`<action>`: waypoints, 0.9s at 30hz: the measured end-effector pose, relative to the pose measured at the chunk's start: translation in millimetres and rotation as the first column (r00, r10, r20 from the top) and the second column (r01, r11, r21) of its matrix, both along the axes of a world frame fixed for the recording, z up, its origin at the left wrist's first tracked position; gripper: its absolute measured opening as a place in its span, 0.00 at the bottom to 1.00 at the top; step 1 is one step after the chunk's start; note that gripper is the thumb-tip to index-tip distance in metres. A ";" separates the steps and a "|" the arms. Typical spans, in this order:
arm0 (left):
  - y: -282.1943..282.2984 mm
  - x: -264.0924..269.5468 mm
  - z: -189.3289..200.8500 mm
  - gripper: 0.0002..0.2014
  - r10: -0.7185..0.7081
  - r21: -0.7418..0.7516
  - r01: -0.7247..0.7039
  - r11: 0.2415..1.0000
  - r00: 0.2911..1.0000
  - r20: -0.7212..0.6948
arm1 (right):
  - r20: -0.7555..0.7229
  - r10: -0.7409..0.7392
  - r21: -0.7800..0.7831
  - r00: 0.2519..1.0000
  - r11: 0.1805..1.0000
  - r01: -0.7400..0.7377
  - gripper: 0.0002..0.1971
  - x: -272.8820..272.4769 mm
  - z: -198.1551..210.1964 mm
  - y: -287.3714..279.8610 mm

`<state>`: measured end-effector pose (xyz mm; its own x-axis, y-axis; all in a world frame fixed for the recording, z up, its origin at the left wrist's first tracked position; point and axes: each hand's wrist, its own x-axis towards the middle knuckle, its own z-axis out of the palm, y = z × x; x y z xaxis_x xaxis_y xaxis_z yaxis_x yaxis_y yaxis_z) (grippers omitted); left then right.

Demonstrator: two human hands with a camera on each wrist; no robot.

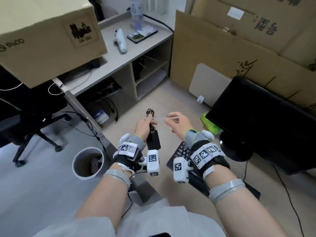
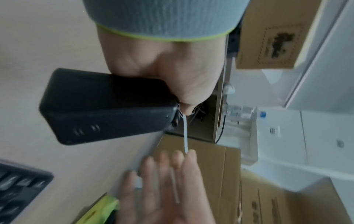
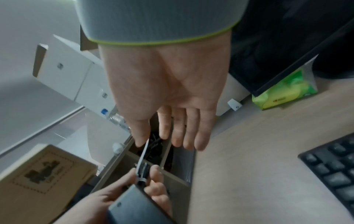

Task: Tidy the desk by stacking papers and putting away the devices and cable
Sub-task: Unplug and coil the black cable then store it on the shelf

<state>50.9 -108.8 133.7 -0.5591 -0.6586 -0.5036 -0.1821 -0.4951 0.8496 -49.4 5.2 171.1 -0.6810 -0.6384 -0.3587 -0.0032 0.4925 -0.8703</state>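
Note:
My left hand point(image 1: 145, 124) grips a black power brick point(image 1: 153, 140) together with its coiled black cable point(image 1: 150, 112), held in the air above the desk edge. The brick point(image 2: 107, 106) fills the left wrist view, and its end shows at the bottom of the right wrist view point(image 3: 138, 207). A thin white tie strip point(image 1: 164, 118) runs from the cable bundle to my right hand point(image 1: 176, 121), which pinches its free end between thumb and forefinger; the other fingers are stretched out. The strip point(image 3: 143, 153) leads down to the bundle point(image 3: 142, 172); it also crosses the left wrist view point(image 2: 185, 133).
A black keyboard point(image 1: 181, 152) lies under my right wrist, a black monitor point(image 1: 259, 124) to the right with a green tissue pack point(image 1: 209, 123) behind it. A white bin point(image 1: 88, 162) stands on the floor. A side table point(image 1: 118, 60) carries a white controller point(image 1: 121, 41) and phone point(image 1: 142, 35); cardboard boxes surround.

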 end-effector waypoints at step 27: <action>-220.0 78.3 -43.2 0.07 0.017 0.179 -0.080 0.981 0.945 0.327 | 0.065 0.019 0.390 0.998 0.920 -0.042 0.21 8.4 -123.8 -271.8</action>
